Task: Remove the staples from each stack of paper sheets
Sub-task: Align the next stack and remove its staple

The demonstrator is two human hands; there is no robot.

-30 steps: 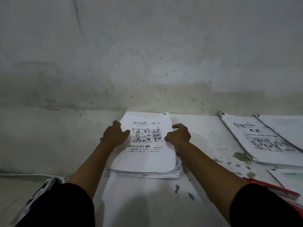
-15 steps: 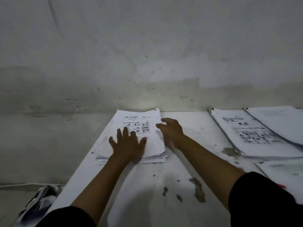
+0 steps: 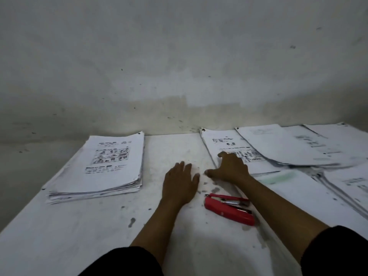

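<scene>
Nearest the person, two black sleeves (image 3: 127, 261) sit at the lower edge, bare forearms reaching forward over the white, stained table (image 3: 83, 236). A red stapler (image 3: 229, 209) lies on its side between the forearms, just beside the right one, its metal parts exposed.

The left hand (image 3: 179, 184) lies palm down on bare table, fingers straight and close together, holding nothing. The right hand (image 3: 231, 168) is spread, thumb out to the left, palm over the near left corner of a printed stack (image 3: 229, 146); fingers extended and apart, not clamped on anything. Whether it presses the paper or only hovers cannot be told.

To the left, well apart from both hands, a thick stack of paper sheets (image 3: 107, 166) rests flat, top page showing a grid of small pictures. At far right, further stacks (image 3: 288, 144) overlap one another, blurred. No staple can be made out. A stained grey wall (image 3: 179, 66) rises behind.
</scene>
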